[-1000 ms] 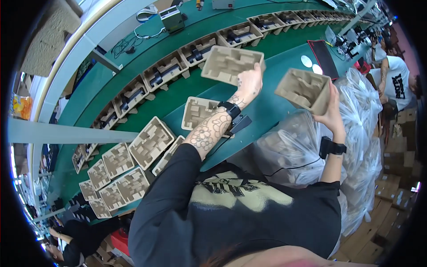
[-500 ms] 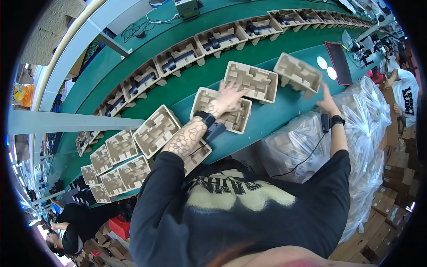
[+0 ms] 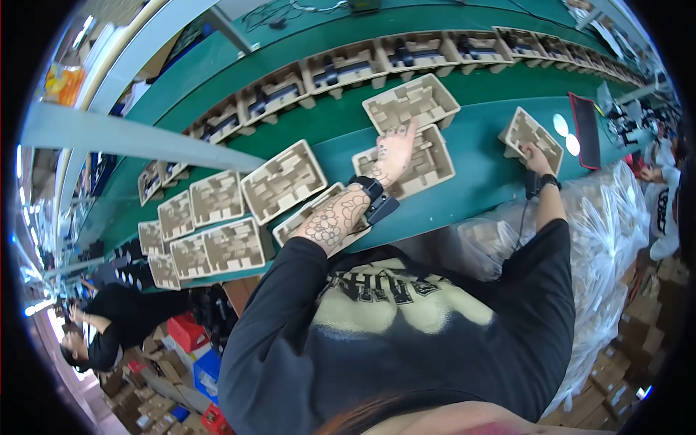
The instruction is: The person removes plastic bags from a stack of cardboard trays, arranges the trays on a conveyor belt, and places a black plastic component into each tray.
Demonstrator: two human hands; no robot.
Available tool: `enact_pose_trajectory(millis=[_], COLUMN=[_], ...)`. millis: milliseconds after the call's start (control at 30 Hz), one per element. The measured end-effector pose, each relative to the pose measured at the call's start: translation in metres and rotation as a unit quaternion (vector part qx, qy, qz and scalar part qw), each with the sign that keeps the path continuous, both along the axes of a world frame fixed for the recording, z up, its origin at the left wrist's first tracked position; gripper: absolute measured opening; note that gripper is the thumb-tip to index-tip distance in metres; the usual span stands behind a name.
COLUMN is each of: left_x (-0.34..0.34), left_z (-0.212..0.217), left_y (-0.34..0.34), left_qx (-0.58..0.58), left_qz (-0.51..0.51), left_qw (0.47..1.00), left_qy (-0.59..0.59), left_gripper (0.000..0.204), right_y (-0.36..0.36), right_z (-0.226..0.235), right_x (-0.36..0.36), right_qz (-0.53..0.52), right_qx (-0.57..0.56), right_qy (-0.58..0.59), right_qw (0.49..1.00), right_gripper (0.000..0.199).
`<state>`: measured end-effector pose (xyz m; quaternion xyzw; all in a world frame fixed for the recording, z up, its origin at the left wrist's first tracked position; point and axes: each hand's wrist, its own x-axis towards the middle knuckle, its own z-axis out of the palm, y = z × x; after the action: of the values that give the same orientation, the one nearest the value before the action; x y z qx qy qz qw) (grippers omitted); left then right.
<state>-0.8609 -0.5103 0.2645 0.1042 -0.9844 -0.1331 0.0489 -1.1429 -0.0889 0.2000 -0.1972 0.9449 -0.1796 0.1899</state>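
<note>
My left hand (image 3: 395, 154) reaches over the table with its index finger stretched out and the other fingers partly bent. Its fingers touch the near side of a beige moulded-pulp tray (image 3: 390, 110) at the edge of the darker green strip. Below the hand and wrist lies a second pulp tray (image 3: 437, 161), partly covered. Over at the right, my right hand (image 3: 538, 159) grips the near edge of another pulp tray (image 3: 523, 130), which sits tilted in view. The fingers beneath that tray's edge are partly hidden.
A row of pulp trays (image 3: 346, 70) holding dark parts curves along the far side. Several more trays (image 3: 284, 181) lie at the left, beside a grey post (image 3: 145, 138). Clear plastic bags (image 3: 602, 217) bulge at the right, near a dark red-edged mat (image 3: 584, 130).
The tray at my left hand has moved away and leftward toward the darker strip. My right hand, earlier beside a blurred tray, now grips a tray. The whole view has shifted.
</note>
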Motion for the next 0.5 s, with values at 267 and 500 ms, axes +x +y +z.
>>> enact_pose_trajectory(millis=[267, 500], left_x=[0.062, 0.117], left_z=[-0.011, -0.018], left_y=[-0.029, -0.063], left_qx=[0.026, 0.027], left_qz=[-0.073, -0.113], left_qw=[0.997, 0.988], left_qy=[-0.016, 0.105], left_gripper=[0.056, 0.039], right_y=[-0.147, -0.145], right_z=[0.037, 0.007], right_x=[0.088, 0.102], right_qz=[0.276, 0.424], right_qx=[0.027, 0.059], right_qy=[0.163, 0.127], right_qw=[0.947, 0.895], right_gripper=[0.035, 0.032])
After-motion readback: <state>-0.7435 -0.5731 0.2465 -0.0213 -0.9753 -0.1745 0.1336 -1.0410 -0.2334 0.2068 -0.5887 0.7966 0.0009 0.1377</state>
